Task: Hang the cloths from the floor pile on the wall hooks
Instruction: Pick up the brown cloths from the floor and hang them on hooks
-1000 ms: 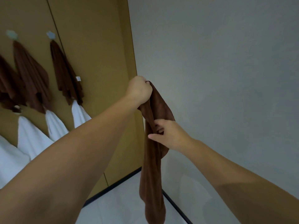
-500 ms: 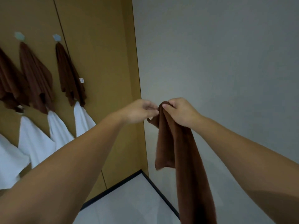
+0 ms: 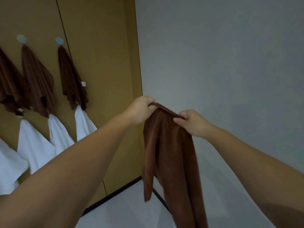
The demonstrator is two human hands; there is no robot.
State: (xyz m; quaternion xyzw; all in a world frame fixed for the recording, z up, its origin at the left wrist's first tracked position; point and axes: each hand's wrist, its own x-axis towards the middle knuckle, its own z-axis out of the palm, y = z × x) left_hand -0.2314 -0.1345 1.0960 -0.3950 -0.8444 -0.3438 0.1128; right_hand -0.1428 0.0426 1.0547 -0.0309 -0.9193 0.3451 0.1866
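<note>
A brown cloth point(image 3: 171, 158) hangs in front of me, in the corner between the ochre wall and the grey wall. My left hand point(image 3: 141, 109) pinches its top edge at the left end. My right hand point(image 3: 192, 122) pinches the same edge a short way to the right, so the edge is stretched between them. The rest of the cloth droops down past the frame's bottom. On the ochre wall at the left, pale blue hooks point(image 3: 59, 41) carry other brown cloths point(image 3: 72, 83) with white cloths point(image 3: 83, 124) below them. The floor pile is out of view.
The ochre panelled wall point(image 3: 102, 63) fills the left side and a plain grey wall point(image 3: 222, 63) the right. A black skirting line point(image 3: 115, 194) runs along the white floor point(image 3: 125, 211) at the corner. To the right of the last hook the ochre panel is bare.
My hands have moved apart along the cloth's top edge, spreading it out. One second ago my left hand held the bunched top high while my right hand gripped lower down.
</note>
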